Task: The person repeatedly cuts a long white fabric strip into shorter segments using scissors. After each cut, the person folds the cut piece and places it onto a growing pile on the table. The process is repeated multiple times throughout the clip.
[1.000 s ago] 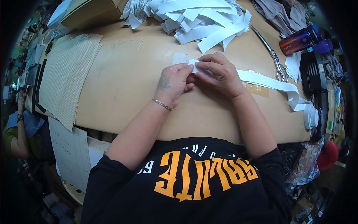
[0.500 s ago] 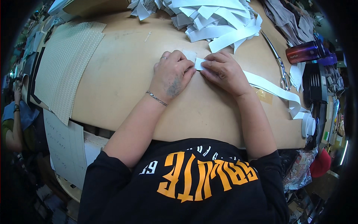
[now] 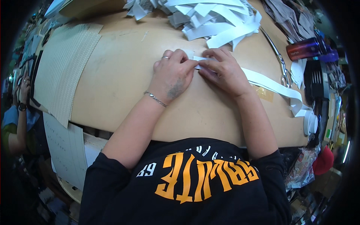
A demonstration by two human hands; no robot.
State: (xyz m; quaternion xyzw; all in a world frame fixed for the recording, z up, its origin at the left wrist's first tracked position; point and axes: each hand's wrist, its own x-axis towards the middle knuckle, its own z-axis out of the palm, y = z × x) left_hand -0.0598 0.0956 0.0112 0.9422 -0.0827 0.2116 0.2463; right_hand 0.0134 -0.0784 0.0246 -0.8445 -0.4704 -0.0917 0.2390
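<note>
A white strip of tape-like material runs from the right side of the table to my right hand, and its white end shows between my hands. Thumb and fingertips of my left hand pinch that end from the left. My right hand, palm down, has its fingers closed on the strip just beside them. The fingertips of both hands almost meet, and they cover much of the strip there. A small pale square lies on the table beyond my left fingertips.
A heap of white strips lies at the far side. To the right are scissors, a bottle and a white roll. A textured cream sheet covers the table's left. Another person's hand shows at far left.
The strip's end, flat and facing up before, is now tilted or folded between my fingertips. My right fingers have moved slightly left over it. At far left the other person's hand has shifted.
</note>
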